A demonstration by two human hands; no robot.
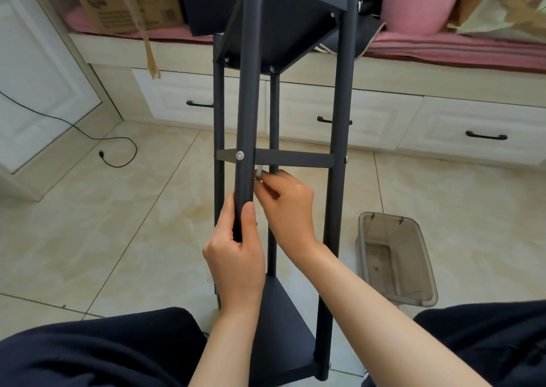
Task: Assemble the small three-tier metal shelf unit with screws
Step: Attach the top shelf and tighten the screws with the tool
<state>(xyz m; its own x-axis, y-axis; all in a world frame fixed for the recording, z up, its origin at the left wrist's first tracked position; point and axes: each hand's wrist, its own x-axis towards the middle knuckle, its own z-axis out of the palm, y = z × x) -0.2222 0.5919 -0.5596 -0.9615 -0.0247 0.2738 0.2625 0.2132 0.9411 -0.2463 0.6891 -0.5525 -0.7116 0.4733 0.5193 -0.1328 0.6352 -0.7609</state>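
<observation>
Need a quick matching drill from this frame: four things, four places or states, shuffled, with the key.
Things:
1. left hand
2. right hand
3. clear plastic bin
4. black cable

Places or states:
A. pinches a small silver tool beside the post
B. lies on the floor tiles at the left
C. grips the near dark post
D. sits on the floor to the right of the shelf unit

Pairs: 1-C, 2-A, 3-D, 4-B

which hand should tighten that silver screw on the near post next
Right. The right hand already pinches a small silver tool just below the screw, while the left hand grips the near post, steadying it.
</observation>
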